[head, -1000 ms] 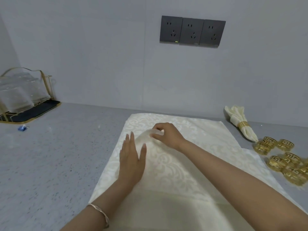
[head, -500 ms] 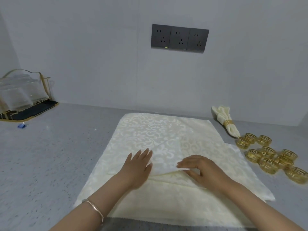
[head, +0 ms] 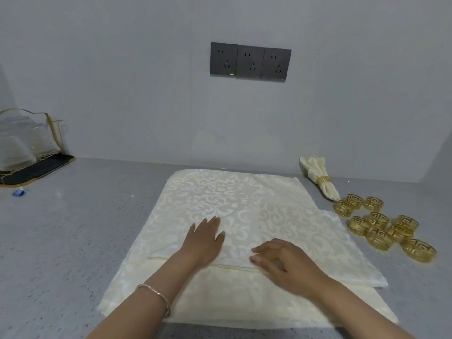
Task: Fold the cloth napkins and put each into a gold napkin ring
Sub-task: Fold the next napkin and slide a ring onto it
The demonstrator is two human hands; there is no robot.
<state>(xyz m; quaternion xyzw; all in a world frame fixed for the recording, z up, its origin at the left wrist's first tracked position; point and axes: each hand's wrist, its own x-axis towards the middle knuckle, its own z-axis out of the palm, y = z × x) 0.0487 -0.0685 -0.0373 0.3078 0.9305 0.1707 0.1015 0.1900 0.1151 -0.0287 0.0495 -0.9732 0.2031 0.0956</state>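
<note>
Napkin [head: 220,196] has flattened under left hand [head: 203,241] and right hand [head: 286,263].

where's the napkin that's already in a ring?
Head view: the ringed napkin lies at the far right of the counter by the wall, just behind the cluster of loose gold rings and right of the flat napkin stack.
</note>
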